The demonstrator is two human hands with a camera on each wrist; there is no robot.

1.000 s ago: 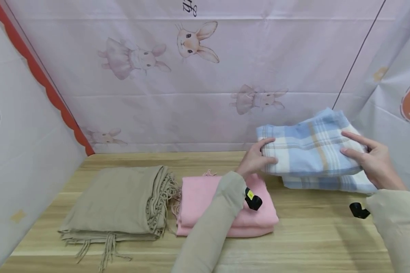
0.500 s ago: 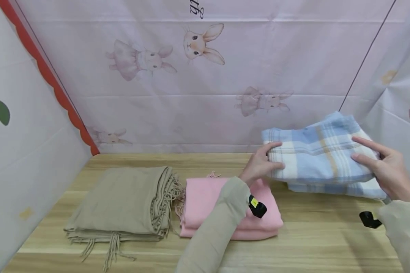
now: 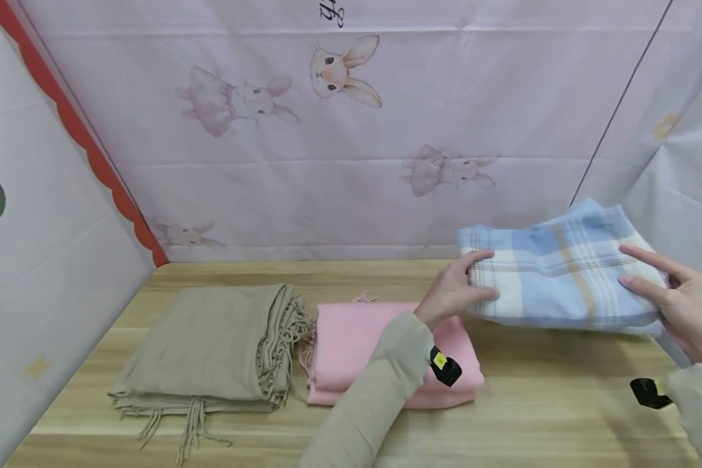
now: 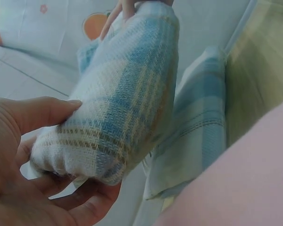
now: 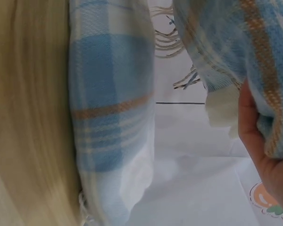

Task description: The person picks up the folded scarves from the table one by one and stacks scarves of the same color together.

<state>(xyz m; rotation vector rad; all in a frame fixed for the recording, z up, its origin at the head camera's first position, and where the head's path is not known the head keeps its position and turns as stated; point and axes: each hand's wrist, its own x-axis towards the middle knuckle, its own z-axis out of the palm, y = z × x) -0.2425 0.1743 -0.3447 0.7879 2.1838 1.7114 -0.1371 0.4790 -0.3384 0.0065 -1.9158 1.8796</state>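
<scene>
I grip the folded blue plaid scarf (image 3: pixel 561 276) between my left hand (image 3: pixel 453 292) and right hand (image 3: pixel 678 302); it has shifted rightward since the earlier frame, above the wooden table (image 3: pixel 532 403).

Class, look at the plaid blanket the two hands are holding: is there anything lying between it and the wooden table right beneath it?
Nothing visible in the head view: the left hand and right hand grip the plaid blanket above bare table. The pink scarf lies off to its left. The wrist views, however, show another plaid layer hanging or lying under the held part.
</scene>
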